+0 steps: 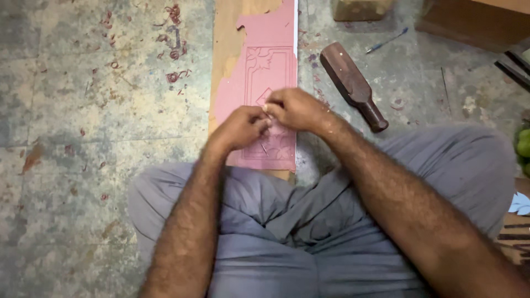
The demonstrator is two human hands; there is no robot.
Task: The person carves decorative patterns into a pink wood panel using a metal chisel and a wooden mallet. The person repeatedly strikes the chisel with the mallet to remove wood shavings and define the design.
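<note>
Both hands, left hand (238,128) and right hand (294,108), pinch shut on a thin tool (264,147) (barely visible) over the pink panel (265,60); stiff, probably light, best held by its edges.

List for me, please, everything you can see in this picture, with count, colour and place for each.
wooden board: one, tan with a pink patterned sheet stuck on it, centre, lying on the floor in front of the knees
thin tool: one, small and dark, between the fingertips over the sheet; its kind cannot be told
wooden mallet: one, dark brown, on the floor right of the board
pen: one, blue, top right on the floor
wooden block: one, light brown, top edge
pink shavings: scattered, floor upper left
green objects: a few, right edge
floor: grey-green, worn
trousers: grey, crossed legs
left hand: on the sheet
right hand: meeting the left
</note>
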